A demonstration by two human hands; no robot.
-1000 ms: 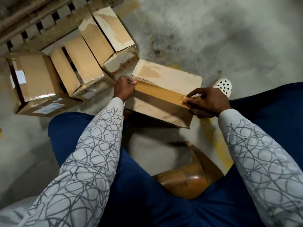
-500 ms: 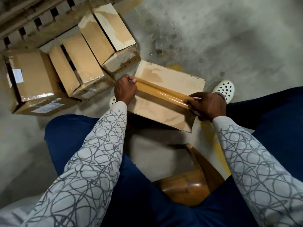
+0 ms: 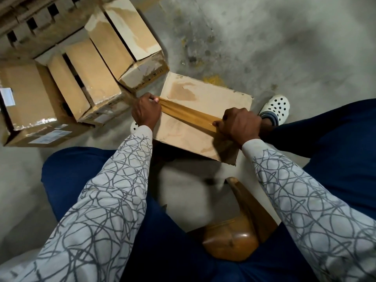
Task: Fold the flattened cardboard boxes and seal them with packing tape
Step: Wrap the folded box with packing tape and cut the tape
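A folded cardboard box (image 3: 205,92) stands on the floor between my knees, its closed top facing up. A strip of brown packing tape (image 3: 187,113) stretches across that top from left to right. My left hand (image 3: 145,112) pinches the tape's left end at the box's left edge. My right hand (image 3: 241,125) grips the tape's other end at the box's right side, fingers curled round it. The tape roll itself is hidden behind my right hand.
Three other cardboard boxes (image 3: 91,66) lie close together on the concrete floor to the left, beside a wooden pallet (image 3: 30,23). A brown wooden stool (image 3: 234,235) sits under me. My white perforated shoe (image 3: 275,107) is just right of the box.
My right hand has curled tighter round the tape end and shifted toward the box's right edge. The tape strip now looks narrower and bunched. My left hand stays at the left edge.
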